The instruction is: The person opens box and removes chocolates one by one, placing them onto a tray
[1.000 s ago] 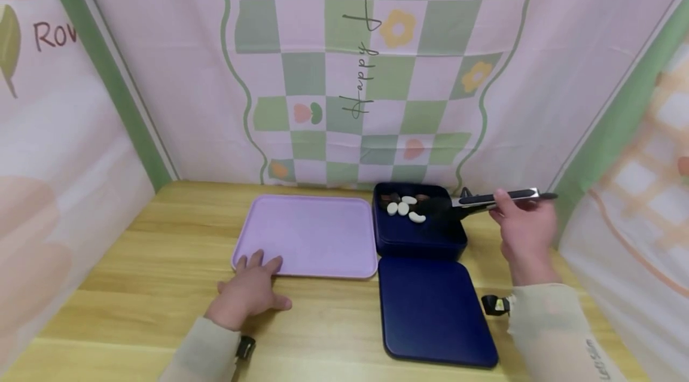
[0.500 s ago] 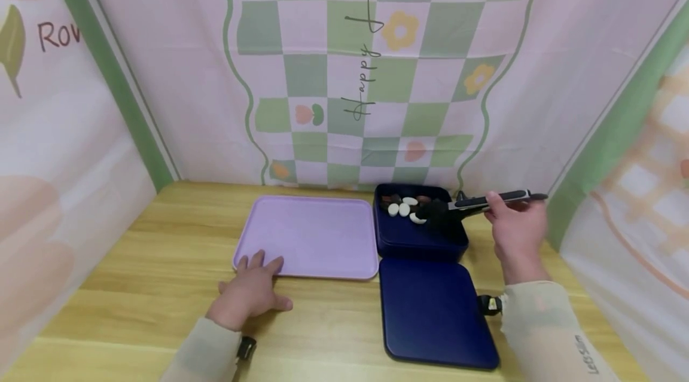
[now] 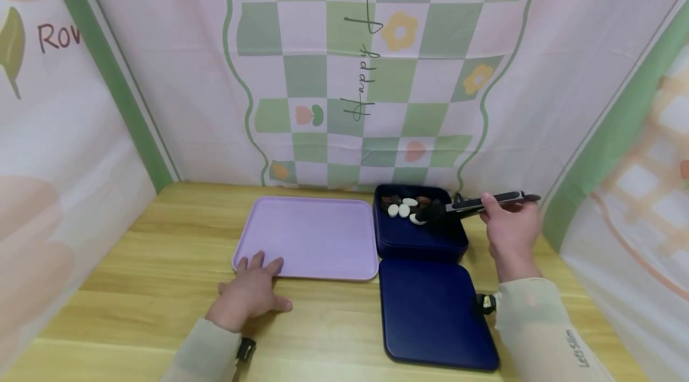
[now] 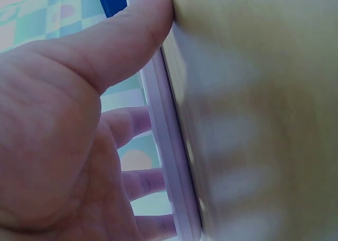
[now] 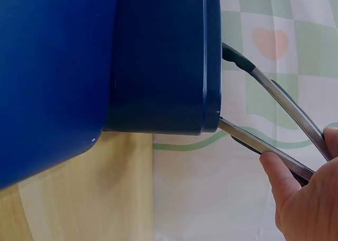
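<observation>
My right hand grips a pair of black and silver tongs, their dark tips down inside a navy blue box. In the right wrist view the two arms of the tongs stand spread apart, and the box wall hides the tips. Several white, pebble-like pieces and some brown ones lie in the box. One white piece is partly covered by the tong tips. My left hand rests with spread fingers on the near left edge of a lilac tray.
A flat navy lid lies on the wooden table in front of the box. The tray stands just left of the box. A patterned cloth hangs behind the table, with more cloth at both sides.
My right hand has moved left with the tongs, bringing their tips over toward the nearest white piece in the box. The left hand and the tray stay in place.
</observation>
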Available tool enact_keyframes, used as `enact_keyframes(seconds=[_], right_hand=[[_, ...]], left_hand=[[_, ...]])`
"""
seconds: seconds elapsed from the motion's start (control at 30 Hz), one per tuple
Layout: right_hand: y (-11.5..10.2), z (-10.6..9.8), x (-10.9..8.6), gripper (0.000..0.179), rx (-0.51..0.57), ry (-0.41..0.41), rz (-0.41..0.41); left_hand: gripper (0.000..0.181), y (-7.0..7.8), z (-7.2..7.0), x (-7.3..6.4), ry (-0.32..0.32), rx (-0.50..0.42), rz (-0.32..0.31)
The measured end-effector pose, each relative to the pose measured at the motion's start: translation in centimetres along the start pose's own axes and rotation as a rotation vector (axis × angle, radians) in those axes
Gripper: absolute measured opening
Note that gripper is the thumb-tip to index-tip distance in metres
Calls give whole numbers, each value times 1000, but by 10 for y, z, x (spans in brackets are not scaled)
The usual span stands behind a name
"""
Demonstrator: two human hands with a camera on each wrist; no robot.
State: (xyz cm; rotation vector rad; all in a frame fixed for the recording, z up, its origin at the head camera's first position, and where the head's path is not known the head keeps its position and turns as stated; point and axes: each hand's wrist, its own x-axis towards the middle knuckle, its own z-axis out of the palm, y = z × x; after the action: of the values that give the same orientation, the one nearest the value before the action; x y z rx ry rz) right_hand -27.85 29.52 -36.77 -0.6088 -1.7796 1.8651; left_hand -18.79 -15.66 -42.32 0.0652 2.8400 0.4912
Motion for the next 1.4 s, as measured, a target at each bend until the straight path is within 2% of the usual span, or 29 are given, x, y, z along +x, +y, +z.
enact_keyframes(seconds=[0.23,0.73,0.9,1.1,1.4], right_hand=[[1,0,3,57,24,-15,4],[7,-4,8,55,198,-4,49],[10,-11,10,47,322,7,135],[12,-18,16,52,493,30,260],[12,-21,22,52,545,65,333]], left_hand=[[98,1,1,1,6,-1,4],[95,1,-4,1,1,-4,6],[95,2,-4,1,-10,4,-2],[96,2,-3,1,-18,-6,-10],[95,3,-3,0,-14,-3,-7]])
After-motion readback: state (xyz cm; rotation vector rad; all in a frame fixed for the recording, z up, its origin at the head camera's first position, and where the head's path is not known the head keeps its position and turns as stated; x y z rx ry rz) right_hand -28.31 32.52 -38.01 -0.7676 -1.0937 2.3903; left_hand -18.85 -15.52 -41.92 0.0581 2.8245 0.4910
